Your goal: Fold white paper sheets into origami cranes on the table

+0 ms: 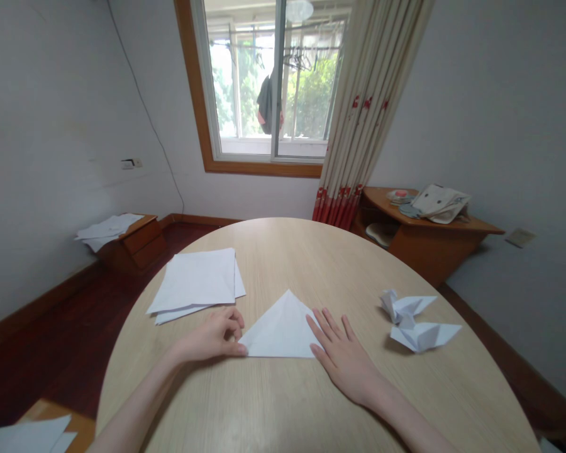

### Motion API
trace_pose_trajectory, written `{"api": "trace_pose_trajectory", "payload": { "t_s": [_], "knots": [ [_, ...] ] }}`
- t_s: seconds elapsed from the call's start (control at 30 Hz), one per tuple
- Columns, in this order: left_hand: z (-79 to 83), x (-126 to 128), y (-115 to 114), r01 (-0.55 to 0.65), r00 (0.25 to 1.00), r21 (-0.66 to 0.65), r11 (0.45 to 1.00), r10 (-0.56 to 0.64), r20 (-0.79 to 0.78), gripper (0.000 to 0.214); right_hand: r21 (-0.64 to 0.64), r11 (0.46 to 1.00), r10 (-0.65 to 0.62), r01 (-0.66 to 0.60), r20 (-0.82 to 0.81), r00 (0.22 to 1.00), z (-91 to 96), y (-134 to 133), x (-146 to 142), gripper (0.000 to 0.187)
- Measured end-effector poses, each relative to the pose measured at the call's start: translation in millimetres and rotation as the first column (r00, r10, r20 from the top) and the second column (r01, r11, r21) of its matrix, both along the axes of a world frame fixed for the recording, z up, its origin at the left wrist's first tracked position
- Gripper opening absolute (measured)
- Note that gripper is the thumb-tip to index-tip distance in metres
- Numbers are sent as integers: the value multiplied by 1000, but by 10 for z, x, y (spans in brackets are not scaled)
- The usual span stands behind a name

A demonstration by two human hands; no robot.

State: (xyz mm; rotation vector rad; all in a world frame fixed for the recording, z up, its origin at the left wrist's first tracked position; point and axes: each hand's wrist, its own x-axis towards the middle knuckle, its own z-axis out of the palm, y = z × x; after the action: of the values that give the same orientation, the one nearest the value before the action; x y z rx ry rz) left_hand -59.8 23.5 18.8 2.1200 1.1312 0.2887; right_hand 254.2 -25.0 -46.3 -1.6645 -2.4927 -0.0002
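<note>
Probably light and crisp, the folded paper [282, 330] lies on the table [311, 406] between both hands — easily creased, best held by its corners. The left hand [216, 335] is half curled, thumb at one corner, pinch unclear; the right hand [344, 362] lies flat and spread over the right edge, gripping nothing. The drawers [144, 244] look closed — contents hidden.

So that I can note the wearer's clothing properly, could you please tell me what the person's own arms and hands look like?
The left hand and right hand are bare, with slender fingers; no gloves, rings or markings show. The left forearm and right forearm are slim, with no sleeve, watch or bracelet in view.
</note>
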Motion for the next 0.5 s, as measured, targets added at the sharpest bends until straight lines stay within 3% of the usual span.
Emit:
{"api": "trace_pose_trajectory", "payload": {
  "t_s": [0.23,0.5],
  "knots": [
    [-33,-41,34,32,999,-19,999,-31,7,28,-50,999,-11,12,22,1000,54,-7,-15,54],
    [11,-44,26,1,999,6,1000,-1,-39,30,28,1000,1,0,-4,1000,-39,6,11,53]
  ]
}}
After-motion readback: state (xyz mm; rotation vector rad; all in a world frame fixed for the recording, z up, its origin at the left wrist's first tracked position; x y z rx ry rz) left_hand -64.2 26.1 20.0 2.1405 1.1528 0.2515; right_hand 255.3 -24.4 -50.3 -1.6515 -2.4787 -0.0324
